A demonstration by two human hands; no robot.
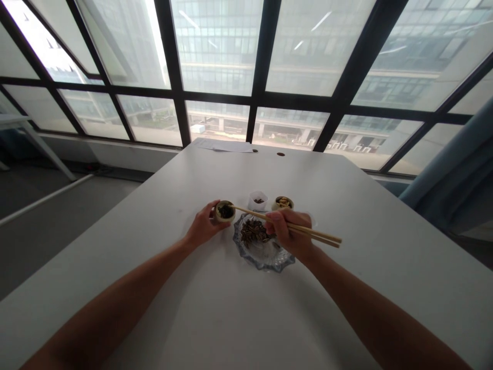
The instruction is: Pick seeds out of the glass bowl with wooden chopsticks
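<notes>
My right hand is closed on a pair of wooden chopsticks; their tips reach left to the rim of a small tan cup with dark bits inside. My left hand wraps around that cup on the white table. Below the chopsticks lies a scalloped glass dish holding a pile of dark seeds. Behind it stand a small white cup and a tan cup of light nuts.
A sheet of paper lies at the table's far edge near two small holes. Large windows with black frames stand behind. A blue curtain hangs at the right. Grey floor lies to the left.
</notes>
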